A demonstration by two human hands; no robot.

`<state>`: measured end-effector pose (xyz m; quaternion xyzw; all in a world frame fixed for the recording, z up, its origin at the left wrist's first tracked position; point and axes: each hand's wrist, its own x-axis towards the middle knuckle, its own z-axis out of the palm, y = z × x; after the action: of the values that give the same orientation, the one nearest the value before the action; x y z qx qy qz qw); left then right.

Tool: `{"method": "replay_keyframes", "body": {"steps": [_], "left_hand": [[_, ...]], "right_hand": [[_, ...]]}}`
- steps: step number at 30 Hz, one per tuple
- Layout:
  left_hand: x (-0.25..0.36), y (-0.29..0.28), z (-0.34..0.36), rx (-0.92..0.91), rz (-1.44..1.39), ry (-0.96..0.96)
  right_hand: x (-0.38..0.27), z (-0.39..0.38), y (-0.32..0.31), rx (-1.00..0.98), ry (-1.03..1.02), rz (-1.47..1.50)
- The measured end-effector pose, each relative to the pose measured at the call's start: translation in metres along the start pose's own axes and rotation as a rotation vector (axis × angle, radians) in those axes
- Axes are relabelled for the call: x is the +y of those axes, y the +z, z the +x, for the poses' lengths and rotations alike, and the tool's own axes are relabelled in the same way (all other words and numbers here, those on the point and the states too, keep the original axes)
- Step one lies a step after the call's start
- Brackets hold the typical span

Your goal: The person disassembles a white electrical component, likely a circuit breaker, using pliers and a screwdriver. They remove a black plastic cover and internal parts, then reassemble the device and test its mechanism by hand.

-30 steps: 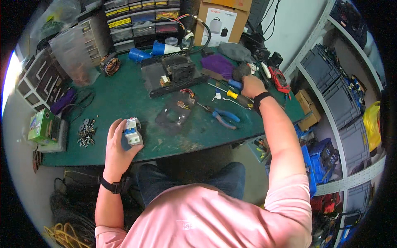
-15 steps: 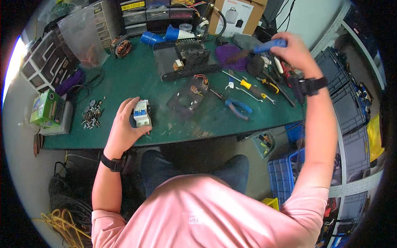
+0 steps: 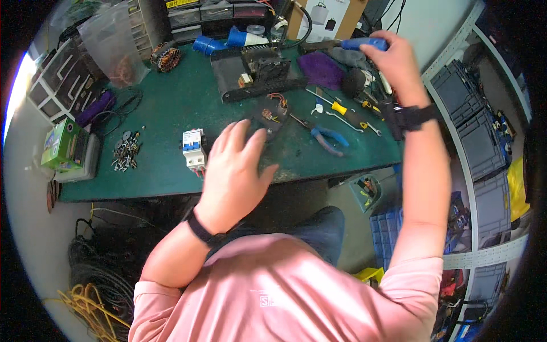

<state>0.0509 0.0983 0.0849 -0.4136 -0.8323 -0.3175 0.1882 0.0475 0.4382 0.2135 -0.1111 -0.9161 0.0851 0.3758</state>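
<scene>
My left hand [image 3: 231, 171] is open, fingers spread, above the front of the green bench [image 3: 165, 114]. It holds nothing. Just left of it, a white circuit breaker [image 3: 194, 149] with blue levers and red wire ends sits on the bench. Partly behind my fingers lies a dark flat panel [image 3: 265, 118] with loose coloured wires. At the back right, my right hand [image 3: 394, 60] is closed round a blue-handled tool [image 3: 362, 43]. The tool's head points left; its kind is hard to make out. Below are blue-handled pliers [image 3: 327, 140] and a yellow-and-black screwdriver [image 3: 346, 112].
A black metal housing [image 3: 233, 77] stands at the back middle, beside blue plugs [image 3: 208, 50]. Loose screws [image 3: 126, 153] lie in a pile at left, near a green box [image 3: 64, 145]. A purple cloth [image 3: 320, 71] and more tools crowd the right. Grey crates [image 3: 481, 148] line the right shelf.
My left hand has let go of the circuit breaker and moved right, leaving it on the bench. My right hand has shifted slightly left and back with the blue-handled tool.
</scene>
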Motion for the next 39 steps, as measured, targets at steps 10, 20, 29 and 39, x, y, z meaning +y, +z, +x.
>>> {"method": "replay_keyframes", "body": {"steps": [10,20,29,39], "left_hand": [[-0.022,0.057,0.031,-0.223,0.196,-0.280],[-0.028,0.068,0.040,-0.288,0.263,-0.346],[-0.055,0.037,0.046,-0.238,-1.119,-0.775],[-0.024,0.013,0.020,-0.355,-2.005,-0.606]], "right_hand": [[0.099,-0.063,0.097,-0.001,0.357,-0.065],[0.094,-0.084,0.082,-0.251,0.268,-0.282],[0.011,-0.114,0.031,-0.067,0.146,0.475],[-0.086,-0.175,0.062,-0.444,0.353,1.313]]}}
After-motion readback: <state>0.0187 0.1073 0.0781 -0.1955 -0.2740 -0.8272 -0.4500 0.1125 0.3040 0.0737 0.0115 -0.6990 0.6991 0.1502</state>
